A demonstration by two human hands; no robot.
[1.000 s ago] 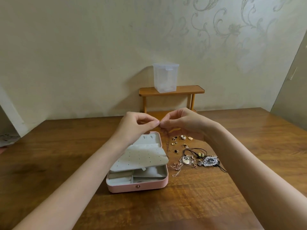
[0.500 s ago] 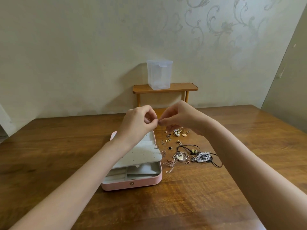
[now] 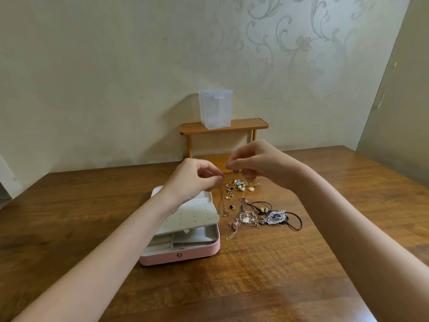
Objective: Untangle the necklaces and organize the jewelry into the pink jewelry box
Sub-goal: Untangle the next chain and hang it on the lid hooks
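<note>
Clear plastic container (image 3: 215,110) atop small wooden shelf (image 3: 243,125), wooden table (image 3: 267,270).

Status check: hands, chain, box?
Left hand pinching thin chain, chain dangling. Right hand pinched nearby, grip unclear. Pink jewelry box open; tangled necklaces beside it.

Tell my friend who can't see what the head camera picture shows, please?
Two hands, left hand and right hand, hold up a thin chain necklace above a wooden table. An open pink jewelry box sits below, with loose jewelry beside it.
</note>
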